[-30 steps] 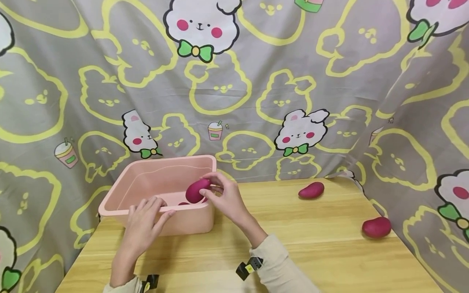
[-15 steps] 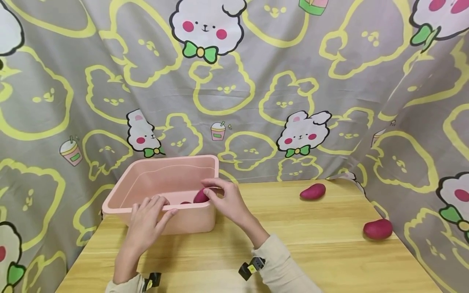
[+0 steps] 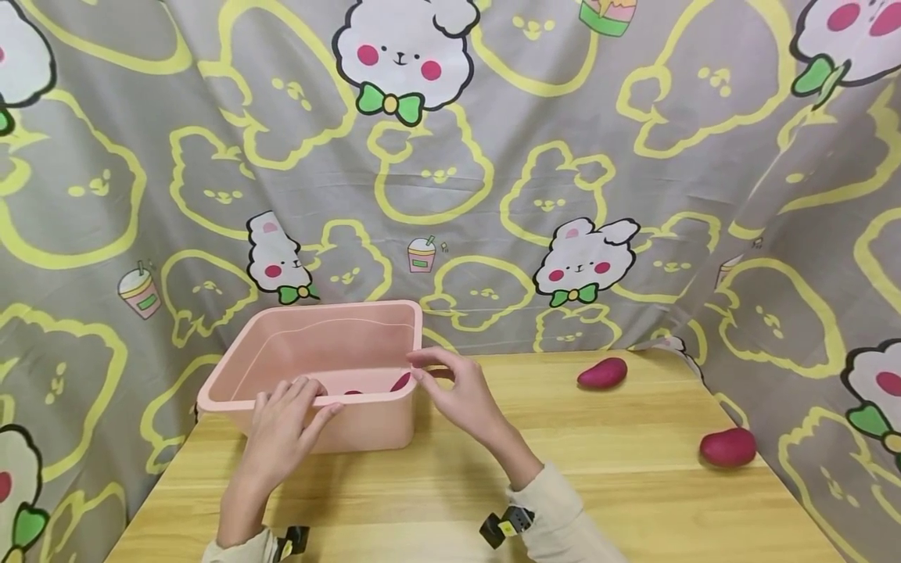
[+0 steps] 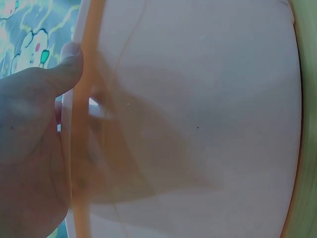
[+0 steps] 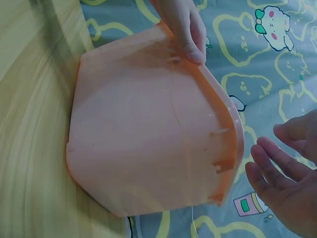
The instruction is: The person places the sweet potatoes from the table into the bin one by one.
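Note:
A pink plastic bin stands at the table's left back. My left hand holds its front rim, fingers hooked over to the inside; in the left wrist view the thumb of that hand lies along the rim. Just off the bin's front right corner is my right hand, its fingers spread and holding nothing. Inside the bin, a purple-red sweet potato shows near the right end, mostly hidden by the front wall. Only the top of another sweet potato is visible to its left.
Two more things of the same kind lie on the wooden table: one sweet potato at the back right, another sweet potato close to the right edge. A patterned grey curtain hangs behind and at both sides.
My right hand has lowered the sweet potato into the bin, let it go and drawn back to the right past the rim. The left hand has stayed on the rim.

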`<state>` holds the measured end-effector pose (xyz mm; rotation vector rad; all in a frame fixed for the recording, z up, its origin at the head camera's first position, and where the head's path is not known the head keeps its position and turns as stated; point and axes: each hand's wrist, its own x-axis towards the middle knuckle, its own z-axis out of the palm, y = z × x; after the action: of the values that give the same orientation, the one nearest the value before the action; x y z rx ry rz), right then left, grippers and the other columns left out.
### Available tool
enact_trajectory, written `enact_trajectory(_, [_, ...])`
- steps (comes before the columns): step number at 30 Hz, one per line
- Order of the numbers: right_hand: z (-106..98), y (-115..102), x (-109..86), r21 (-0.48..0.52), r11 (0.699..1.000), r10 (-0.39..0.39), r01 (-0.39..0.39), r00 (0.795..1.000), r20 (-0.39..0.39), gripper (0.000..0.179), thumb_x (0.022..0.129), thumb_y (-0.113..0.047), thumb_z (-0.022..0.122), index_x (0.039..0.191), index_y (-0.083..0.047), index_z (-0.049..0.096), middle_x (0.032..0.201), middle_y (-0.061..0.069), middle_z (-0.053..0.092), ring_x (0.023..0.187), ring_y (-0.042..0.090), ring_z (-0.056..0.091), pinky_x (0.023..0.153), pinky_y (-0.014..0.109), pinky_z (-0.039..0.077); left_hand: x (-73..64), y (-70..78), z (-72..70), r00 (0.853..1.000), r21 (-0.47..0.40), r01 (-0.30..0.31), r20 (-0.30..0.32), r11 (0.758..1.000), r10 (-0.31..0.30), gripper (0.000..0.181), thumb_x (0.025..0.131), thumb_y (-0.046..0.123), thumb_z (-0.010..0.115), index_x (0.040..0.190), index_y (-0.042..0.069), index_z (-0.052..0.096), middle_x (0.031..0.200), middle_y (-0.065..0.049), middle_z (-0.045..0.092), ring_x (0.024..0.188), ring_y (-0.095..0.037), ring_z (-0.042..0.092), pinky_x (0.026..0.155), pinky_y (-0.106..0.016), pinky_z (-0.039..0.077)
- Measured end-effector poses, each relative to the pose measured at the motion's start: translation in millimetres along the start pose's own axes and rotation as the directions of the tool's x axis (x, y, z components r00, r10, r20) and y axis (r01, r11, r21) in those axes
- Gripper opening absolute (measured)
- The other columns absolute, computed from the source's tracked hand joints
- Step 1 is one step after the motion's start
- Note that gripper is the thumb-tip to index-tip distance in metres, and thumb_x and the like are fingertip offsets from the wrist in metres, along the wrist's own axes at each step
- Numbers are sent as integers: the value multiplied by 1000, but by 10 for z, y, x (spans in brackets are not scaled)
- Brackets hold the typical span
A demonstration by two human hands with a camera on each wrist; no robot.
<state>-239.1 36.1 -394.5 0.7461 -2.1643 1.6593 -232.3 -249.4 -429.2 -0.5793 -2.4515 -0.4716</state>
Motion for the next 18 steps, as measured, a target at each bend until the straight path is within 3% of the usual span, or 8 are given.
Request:
enact_trajectory(4, [-71, 180, -83, -6, 1000, -21, 21, 999, -24, 24, 94, 5, 69, 118, 3, 70, 115, 18, 72, 109, 35, 68, 90, 53, 55, -1, 5, 13, 1000, -4, -1, 8, 1000, 1, 20, 96, 34, 71, 95, 18, 59, 91, 6, 58, 86, -20, 50, 72, -40, 24])
enact_trajectory(11, [-222, 282, -220, -79, 994, -83, 82, 996, -15, 27, 96, -2, 71, 122, -8, 71, 119, 8, 72, 109, 25, 69, 87, 47, 57, -13, -15, 6, 1000, 4, 8, 13, 1000, -8, 21, 95, 34, 72, 95, 18, 58, 92, 5, 59, 87, -20, 50, 73, -40, 24])
enact_trajectory(18, [-418, 313, -320, -154, 984, -87, 87, 996, 8, 31, 96, -5, 72, 126, -11, 69, 123, 2, 70, 111, 27, 68, 88, 48, 56, 9, -17, 8, 1000, 1, 3, 7, 1000, -3, 21, 95, 33, 73, 95, 18, 58, 91, 7, 57, 86, -20, 49, 72, -40, 23])
